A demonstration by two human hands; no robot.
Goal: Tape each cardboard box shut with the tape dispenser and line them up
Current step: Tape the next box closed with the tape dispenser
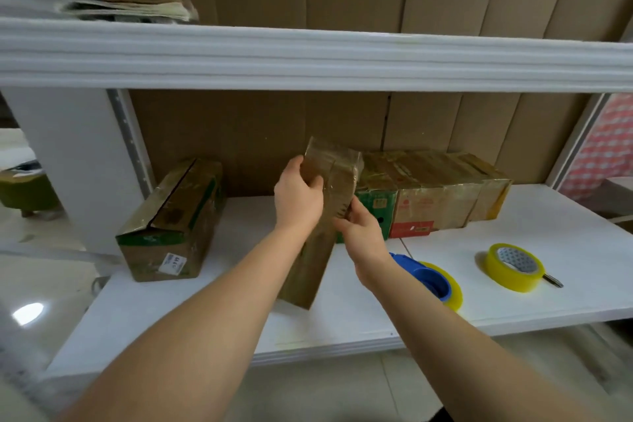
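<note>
While both hands [329, 209] grip a taped box [329, 188], brown cardboard backs the white shelf [513, 298]

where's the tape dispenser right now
In the head view the blue tape dispenser lies on the white shelf, right of centre, just behind the right hand's wrist, with a loose yellow tape roll further right.

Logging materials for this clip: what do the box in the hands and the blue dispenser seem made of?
Held box: brown cardboard, its upper part glossy, apparently wrapped in clear tape. Tape dispenser: smooth, uniformly blue body, probably plastic, carrying a translucent yellowish tape roll.
</note>
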